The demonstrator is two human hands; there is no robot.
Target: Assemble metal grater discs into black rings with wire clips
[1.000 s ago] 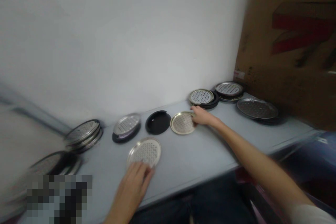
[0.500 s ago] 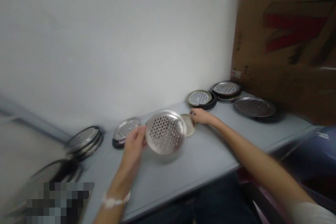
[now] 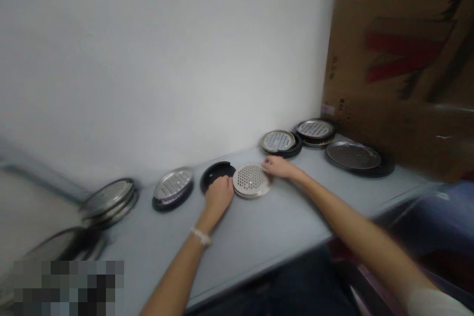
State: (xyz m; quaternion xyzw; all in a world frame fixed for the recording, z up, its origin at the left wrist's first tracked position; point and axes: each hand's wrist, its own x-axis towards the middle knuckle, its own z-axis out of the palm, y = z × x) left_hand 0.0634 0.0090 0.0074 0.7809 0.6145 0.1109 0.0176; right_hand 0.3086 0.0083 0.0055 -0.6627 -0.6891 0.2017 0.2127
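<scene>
A round metal grater plate (image 3: 252,179), its face full of holes, lies over a second round rim that shows below its right edge. My left hand (image 3: 219,195) is closed at the plate's left rim, with the fingertips partly hidden. At the upper right edge, my right hand (image 3: 277,165) is closed on the rim; whether it grips the upper plate, the lower one or both, I cannot tell. Behind my left hand a black round tray (image 3: 215,172) lies on the grey table (image 3: 222,252), partly covered by the hand.
Along the wall sit another grater plate on a black base (image 3: 173,185), a stack of round plates (image 3: 109,200), and more stacks (image 3: 278,142) (image 3: 315,130) at the back right. A dark round plate (image 3: 353,155) lies near a large cardboard box (image 3: 392,123).
My left hand has lowered the grater plate rightward onto the round piece at my right hand. The black tray behind it has come into sight. My right hand stays nearly in place.
</scene>
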